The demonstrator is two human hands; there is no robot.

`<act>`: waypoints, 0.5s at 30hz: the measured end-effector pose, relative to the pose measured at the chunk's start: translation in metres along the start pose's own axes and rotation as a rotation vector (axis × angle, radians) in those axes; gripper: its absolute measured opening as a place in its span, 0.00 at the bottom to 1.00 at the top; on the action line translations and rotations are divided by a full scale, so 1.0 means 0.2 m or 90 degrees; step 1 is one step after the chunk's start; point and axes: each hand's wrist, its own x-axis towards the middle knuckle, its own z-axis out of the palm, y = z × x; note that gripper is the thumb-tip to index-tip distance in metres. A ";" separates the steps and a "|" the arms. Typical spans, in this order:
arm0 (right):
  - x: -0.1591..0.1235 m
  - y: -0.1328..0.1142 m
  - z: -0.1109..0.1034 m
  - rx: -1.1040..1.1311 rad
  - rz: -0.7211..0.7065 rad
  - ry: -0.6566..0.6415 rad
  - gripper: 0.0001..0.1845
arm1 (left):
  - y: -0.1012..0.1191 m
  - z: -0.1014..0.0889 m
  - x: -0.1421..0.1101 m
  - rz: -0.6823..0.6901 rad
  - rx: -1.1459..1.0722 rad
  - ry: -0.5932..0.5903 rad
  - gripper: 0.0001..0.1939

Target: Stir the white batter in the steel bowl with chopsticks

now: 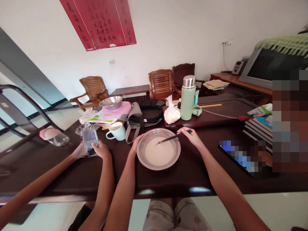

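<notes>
A round metal bowl [176, 150] with white batter in it sits on the dark table in front of me. My left hand [135, 143] grips the bowl's left rim, fingers curled on it. My right hand [190, 134] is closed on a pair of dark chopsticks [172, 138], whose tips dip into the batter. To my left, another person's two hands [101, 148] hold a phone [89, 141] over the table.
Behind the bowl stand a light-blue mug [117, 131], a black bag [149, 114], a tied white plastic bag [171, 114] and a green thermos [188, 98]. A second phone [237, 155] and stacked books [261, 123] lie at right. Wooden chairs line the back wall.
</notes>
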 end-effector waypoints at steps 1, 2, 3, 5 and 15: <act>0.00 0.00 0.00 -0.001 0.006 0.022 0.21 | -0.01 0.00 0.00 -0.003 -0.007 -0.002 0.31; 0.00 0.01 -0.01 0.001 0.014 0.039 0.22 | -0.01 -0.01 0.00 -0.009 -0.017 -0.005 0.30; 0.00 0.01 -0.01 0.005 0.022 0.043 0.22 | -0.01 -0.01 0.00 -0.015 -0.027 -0.007 0.30; 0.00 0.01 -0.01 0.011 0.029 0.015 0.22 | -0.02 -0.01 -0.01 -0.029 -0.042 -0.013 0.29; -0.01 0.04 -0.02 0.015 0.041 0.004 0.21 | -0.05 -0.01 0.01 -0.043 -0.035 0.055 0.30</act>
